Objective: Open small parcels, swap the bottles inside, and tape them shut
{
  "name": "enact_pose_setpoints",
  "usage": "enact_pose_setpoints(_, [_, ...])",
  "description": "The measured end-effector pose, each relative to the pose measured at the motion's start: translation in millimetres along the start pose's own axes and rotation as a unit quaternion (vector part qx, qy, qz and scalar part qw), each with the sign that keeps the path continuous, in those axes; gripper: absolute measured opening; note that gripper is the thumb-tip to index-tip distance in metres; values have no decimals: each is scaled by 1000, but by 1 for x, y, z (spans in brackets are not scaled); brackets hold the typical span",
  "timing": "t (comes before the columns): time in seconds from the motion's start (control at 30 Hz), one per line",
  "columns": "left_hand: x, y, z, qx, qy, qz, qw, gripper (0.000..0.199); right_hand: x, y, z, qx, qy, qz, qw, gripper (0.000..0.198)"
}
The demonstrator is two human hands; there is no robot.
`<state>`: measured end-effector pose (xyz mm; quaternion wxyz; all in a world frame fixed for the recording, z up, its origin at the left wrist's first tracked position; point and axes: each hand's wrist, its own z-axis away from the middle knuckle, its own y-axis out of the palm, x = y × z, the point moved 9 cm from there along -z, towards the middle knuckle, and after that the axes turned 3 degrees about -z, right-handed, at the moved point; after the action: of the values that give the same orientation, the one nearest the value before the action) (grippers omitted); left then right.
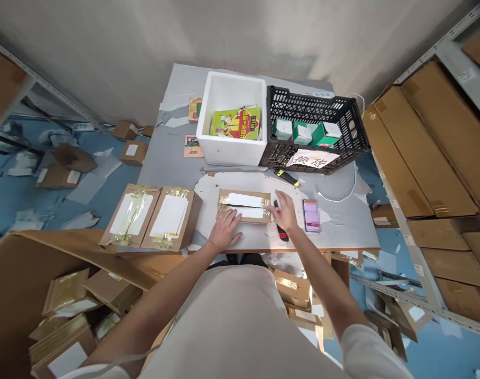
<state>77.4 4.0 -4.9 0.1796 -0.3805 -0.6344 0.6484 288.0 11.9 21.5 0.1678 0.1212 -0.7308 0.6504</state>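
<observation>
A small cardboard box (245, 217) lies in front of me, with clear tape at its ends and a white label on top. A dark slit runs lengthwise across the label and top. My left hand (225, 230) rests flat on the box's near left corner, fingers spread. At the right end is my right hand (286, 211), its thumb at the box edge and its other fingers apart. Partly under that hand lies a red and black utility knife (282, 233). Beyond it is a yellow and black cutter (287, 177). To the right, a phone (312, 216) lies with its screen lit.
Two taped boxes (131, 217) (171, 218) stand at the table's left front. Behind are a white foam box (232, 152) holding booklets and a black crate (319, 164) holding green and white cartons. Shelves with cartons (429, 142) stand right; a large carton (11, 295) holds parcels at lower left.
</observation>
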Motion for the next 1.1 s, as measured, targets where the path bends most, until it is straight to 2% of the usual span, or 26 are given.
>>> enact_pose_setpoints(0.07, [1,2,0,5,2,5,1000,64,34,7,-20,84,-100,42,991,61])
enact_pose_setpoints(0.13, [0,3,0,11,6,10,1000,67,54,20,-31,154,-149,101,972,58])
enact_pose_setpoints(0.23, [-1,4,3,15,12,13,1000,71,62,31,-42,208,-163,162,951,42])
enact_pose_setpoints(0.3, [-1,4,4,15,17,14,1000,73,57,31,-51,230,-145,169,947,37])
enact_pose_setpoints(0.37, [-1,4,5,13,19,15,1000,74,49,25,-65,236,-116,149,953,38])
enact_pose_setpoints(0.47, [-1,4,3,11,18,21,1000,75,41,12,-89,207,-87,79,971,42])
enact_pose_setpoints(0.67, [-2,5,-1,21,7,31,999,80,42,14,-118,202,-107,-37,973,37])
enact_pose_setpoints(0.77, [-2,6,0,30,9,26,999,80,46,16,-124,217,-119,-42,968,38])
enact_pose_setpoints(0.87, [0,5,-1,34,5,22,999,80,49,9,-122,221,-98,18,970,42])
enact_pose_setpoints(0.93, [1,5,-3,32,0,20,999,80,61,5,-113,221,-109,72,966,44])
enact_pose_setpoints(1.0, [1,4,-5,29,-2,18,999,80,90,8,-97,222,-179,120,951,48])
enact_pose_setpoints(1.1, [1,4,-7,25,-2,17,1000,79,138,28,-74,222,-282,181,916,57])
